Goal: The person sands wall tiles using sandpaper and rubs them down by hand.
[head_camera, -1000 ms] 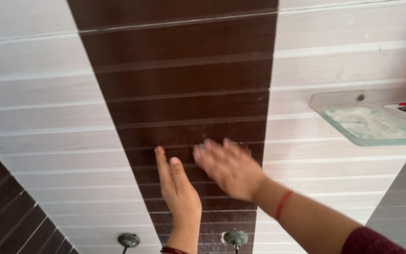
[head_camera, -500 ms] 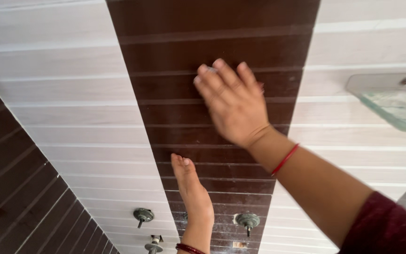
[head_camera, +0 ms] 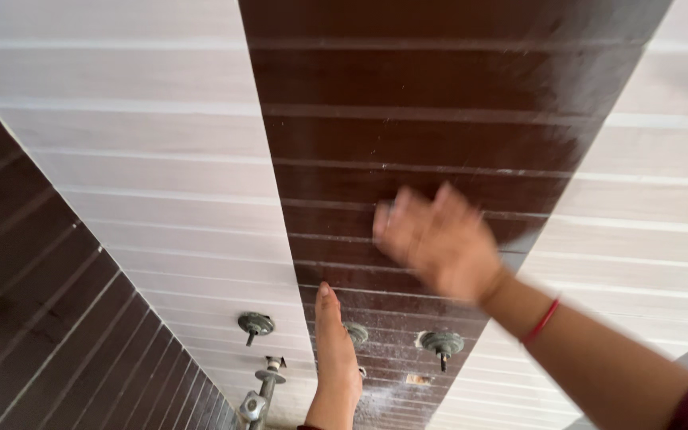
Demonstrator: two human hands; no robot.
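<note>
While our right hand (head_camera: 439, 243) spreads open, blurred, on dark brown ribbed wall tiles (head_camera: 416, 135), left hand (head_camera: 334, 358) rests flat, empty, near metal tap valves (head_camera: 442, 344).

right hand (head_camera: 439, 243): was higher on the brown tile strip (head_camera: 439, 119) half a second ago; now lower and blurred, fingers spread, seemingly sweeping across the tiles.
left hand (head_camera: 334, 358): now edge-on, fingertips pointing up the wall.
glass shelf: gone from view.
wall valves (head_camera: 442, 344): more show now.
</note>
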